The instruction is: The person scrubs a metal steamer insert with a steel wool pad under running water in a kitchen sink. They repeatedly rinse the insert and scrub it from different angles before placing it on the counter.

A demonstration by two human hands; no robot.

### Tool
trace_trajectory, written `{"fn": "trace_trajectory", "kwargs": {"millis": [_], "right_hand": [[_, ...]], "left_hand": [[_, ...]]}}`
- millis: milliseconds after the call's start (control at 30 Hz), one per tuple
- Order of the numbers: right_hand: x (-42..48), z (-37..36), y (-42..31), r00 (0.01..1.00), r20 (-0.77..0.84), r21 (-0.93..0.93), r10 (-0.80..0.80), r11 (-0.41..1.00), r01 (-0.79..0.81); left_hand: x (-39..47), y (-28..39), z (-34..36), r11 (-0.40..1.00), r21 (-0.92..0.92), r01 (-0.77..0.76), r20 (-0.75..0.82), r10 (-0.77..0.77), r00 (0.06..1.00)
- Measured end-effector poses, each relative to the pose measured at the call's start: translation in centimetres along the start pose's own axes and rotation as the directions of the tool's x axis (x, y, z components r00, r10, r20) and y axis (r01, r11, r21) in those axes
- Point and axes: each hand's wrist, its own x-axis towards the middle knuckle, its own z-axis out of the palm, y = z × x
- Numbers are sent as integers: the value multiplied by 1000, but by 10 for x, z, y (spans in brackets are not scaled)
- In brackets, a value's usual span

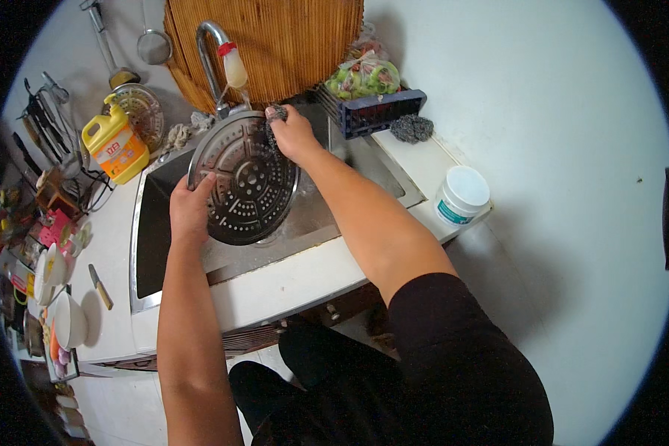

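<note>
My left hand (192,209) grips the left edge of a round perforated metal steamer rack (251,178), its thumb on the upper face. The rack is tilted above the stainless steel sink (306,223). In my right hand (292,134) is a dark steel-wool scourer (276,117), pressed against the rack's upper right rim. Just behind the rack stands the curved metal faucet (206,44), with a pale filter sleeve tied on its spout by a red band; water seems to run from it.
A yellow detergent jug (117,145) stands left of the sink, a knife (100,287) and white bowls (69,320) nearer. On the right are a dark basket (384,108) holding bagged green produce, another scourer (411,129) and a white tub (463,195). Behind leans a large wooden board (279,50).
</note>
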Motion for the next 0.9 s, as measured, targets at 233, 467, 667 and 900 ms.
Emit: {"fn": "trace_trajectory", "kwargs": {"millis": [233, 467, 667, 900], "right_hand": [[-20, 9, -44, 901, 198, -208, -386, 882, 423], [-48, 38, -58, 547, 234, -162, -804, 523, 837], [-8, 15, -18, 985, 143, -176, -96, 977, 121], [-18, -10, -22, 848, 382, 266, 369, 834, -483]], "left_hand": [[-2, -10, -14, 995, 100, 13, 280, -40, 959], [-8, 0, -9, 930, 367, 16, 117, -63, 991], [-7, 3, -1, 993, -38, 116, -53, -118, 992], [7, -11, -23, 848, -527, 60, -131, -151, 980]]}}
